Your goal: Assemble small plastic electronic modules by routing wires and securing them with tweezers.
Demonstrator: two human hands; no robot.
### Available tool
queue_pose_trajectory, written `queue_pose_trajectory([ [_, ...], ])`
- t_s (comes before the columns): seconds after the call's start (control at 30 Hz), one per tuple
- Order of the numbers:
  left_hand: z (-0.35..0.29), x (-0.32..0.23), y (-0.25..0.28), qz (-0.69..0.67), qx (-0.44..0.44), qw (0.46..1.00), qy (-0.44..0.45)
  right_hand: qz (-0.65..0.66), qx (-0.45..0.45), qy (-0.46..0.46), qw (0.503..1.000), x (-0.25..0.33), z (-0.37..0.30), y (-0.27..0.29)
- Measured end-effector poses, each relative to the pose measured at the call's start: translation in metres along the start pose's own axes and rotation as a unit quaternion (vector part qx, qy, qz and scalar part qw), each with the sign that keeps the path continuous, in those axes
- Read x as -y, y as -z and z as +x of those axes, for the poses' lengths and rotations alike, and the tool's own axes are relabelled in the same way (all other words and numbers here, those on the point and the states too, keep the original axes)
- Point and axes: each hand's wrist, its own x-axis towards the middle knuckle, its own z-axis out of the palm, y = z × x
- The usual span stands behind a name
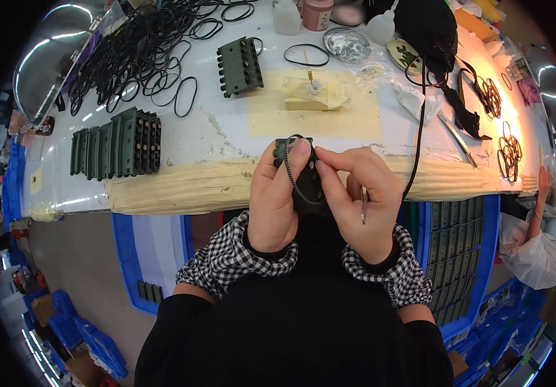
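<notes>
My left hand (271,203) is closed round a dark green moulded housing (311,187) at the table's front edge. A thin black ribbed rubber loop (296,186) lies over the housing, and my left thumb presses near its top. My right hand (369,190) touches the housing's right edge with thumb and forefinger; what they pinch there is too small to make out. A thin stick-like tool (364,211) is tucked between that hand's other fingers. Just beyond both hands stands a small cup (315,86) on a yellow taped block (303,102), with a stick in it.
Several green housings (115,145) stand in a row on the left; another group (240,66) sits farther back. A heap of black rubber loops (133,61) covers the back left. Metal tweezers (458,140) and a hanging black cable (419,129) are right. Blue trays (490,238) flank my lap.
</notes>
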Motion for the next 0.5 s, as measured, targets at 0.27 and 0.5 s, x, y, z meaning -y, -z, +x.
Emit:
queue_pose_trajectory([
  [0.27,-0.001,0.005,-0.006,0.065,-0.004,0.998,-0.008,-0.015,0.023,0.024,0.999,-0.012,0.002,0.006],
  [0.5,-0.002,0.003,-0.005,0.066,-0.002,0.998,0.016,0.008,0.008,0.004,1.0,-0.006,-0.001,-0.001],
])
